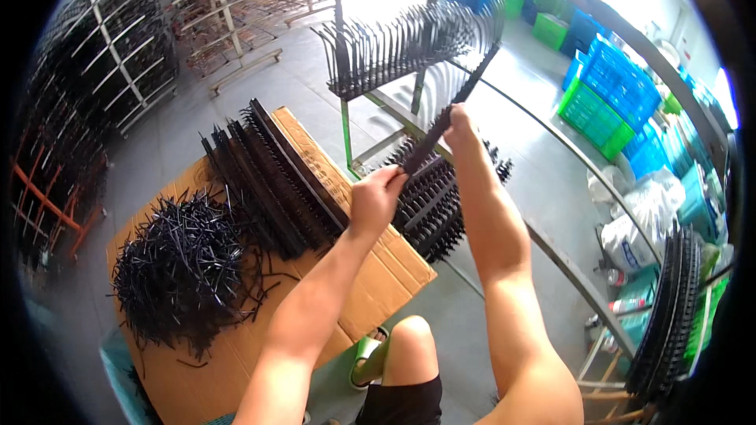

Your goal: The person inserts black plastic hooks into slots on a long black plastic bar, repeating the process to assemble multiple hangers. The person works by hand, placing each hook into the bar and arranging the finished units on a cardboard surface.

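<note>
A long dark bar (427, 144) slants up and away to the right, held in both hands. My left hand (374, 198) pinches its near lower end above the cardboard's right edge. Farther along, my right hand (460, 126) is closed around its middle. Beyond them, a row of upright curved black strips (402, 46) stands on a metal rack (344, 130); its right end is blurred. More toothed black bars (433, 208) hang lower on the rack, partly behind my hands. Several dark bars (272, 181) lie side by side on the cardboard (384, 277), left of my left hand.
A heap of short black strips (183, 267) covers the cardboard's left part. Loaded racks (118, 55) stand at the far left. Blue and green crates (610, 98) and plastic bags (650, 216) line the right. Black bars (669, 315) stand at the right edge.
</note>
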The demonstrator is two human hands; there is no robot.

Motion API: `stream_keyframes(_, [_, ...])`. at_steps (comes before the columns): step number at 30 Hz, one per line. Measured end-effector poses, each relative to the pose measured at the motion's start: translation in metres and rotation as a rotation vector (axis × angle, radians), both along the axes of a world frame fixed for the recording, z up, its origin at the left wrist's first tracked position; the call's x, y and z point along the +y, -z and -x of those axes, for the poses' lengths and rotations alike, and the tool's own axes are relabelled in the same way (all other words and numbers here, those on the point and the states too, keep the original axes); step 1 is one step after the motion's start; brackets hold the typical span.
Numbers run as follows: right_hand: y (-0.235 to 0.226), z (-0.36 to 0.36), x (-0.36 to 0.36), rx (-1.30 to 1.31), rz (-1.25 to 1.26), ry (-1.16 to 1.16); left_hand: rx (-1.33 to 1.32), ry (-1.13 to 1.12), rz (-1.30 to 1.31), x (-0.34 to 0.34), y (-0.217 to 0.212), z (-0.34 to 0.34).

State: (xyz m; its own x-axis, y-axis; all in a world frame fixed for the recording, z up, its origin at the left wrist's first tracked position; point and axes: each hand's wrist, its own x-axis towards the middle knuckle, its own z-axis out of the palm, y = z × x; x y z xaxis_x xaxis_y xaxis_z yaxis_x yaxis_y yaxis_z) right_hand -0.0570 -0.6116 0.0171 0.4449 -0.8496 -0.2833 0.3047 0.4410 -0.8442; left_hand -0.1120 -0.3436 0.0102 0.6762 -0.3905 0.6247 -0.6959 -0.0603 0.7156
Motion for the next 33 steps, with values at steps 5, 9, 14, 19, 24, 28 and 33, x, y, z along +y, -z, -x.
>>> stream_keyframes(5, [0.057,-0.042,-0.085,0.433,0.266,-0.106,-0.059,-0.082,-0.023,-0.066,0.024,-0.045])
stream_keyframes(9, [0.099,-0.100,-0.122,0.563,0.296,-0.240,-0.044,-0.174,-0.134,-0.078,0.029,-0.079])
stream_keyframes(14, [0.080,-0.156,-0.107,1.164,1.178,-0.508,-0.134,-0.365,-0.312,-0.005,0.024,-0.083])
stream_keyframes(19, [0.035,-0.173,-0.066,1.540,1.862,-0.553,-0.114,-0.515,-0.677,0.098,0.047,-0.031])
stream_keyframes(24, [0.031,-0.178,-0.051,0.942,0.915,-0.317,-0.126,-0.370,-0.947,0.091,0.072,-0.021])
stream_keyframes(28, [0.040,-0.123,0.038,0.226,1.766,0.513,-0.137,-0.357,-0.908,0.087,0.078,-0.024])
stream_keyframes(33, [0.107,-0.068,0.210,0.448,1.152,-0.977,-0.126,-0.351,-0.816,0.097,0.081,-0.015])
